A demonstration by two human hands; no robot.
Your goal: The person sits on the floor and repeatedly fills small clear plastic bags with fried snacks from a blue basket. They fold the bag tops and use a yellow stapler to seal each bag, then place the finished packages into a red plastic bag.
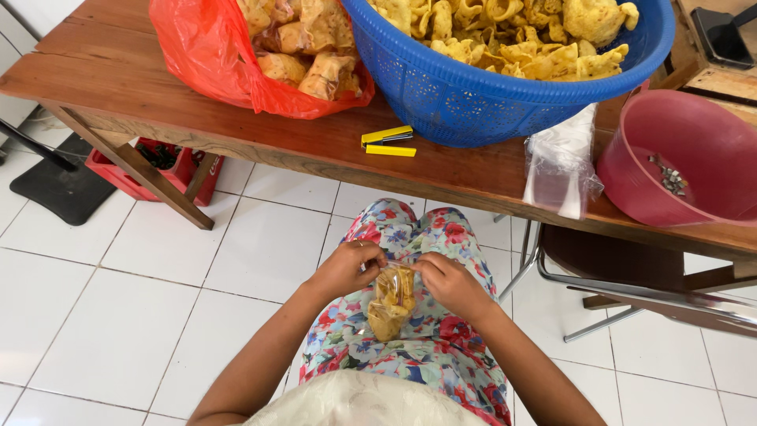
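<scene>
**Operator:** Over my lap, below the bench edge, I have the small clear bag of crackers. Left hand and right hand each have their grip pinched tight on the bag's open top, one at either corner; the filled part hangs down between them against the floral skirt.

**Checker:** Step in hand?

**Operator:** By my judgement, closing the bag mouth: the plastic is gathered flat between both grips.

**Checker:** Requirement for the next move?

**Operator:** Probably a fastening. The yellow stapler lies on the bench, well apart from both hands, beside the blue basket of crackers. One hand would need to keep the fold tight while the other reaches forward.
</scene>
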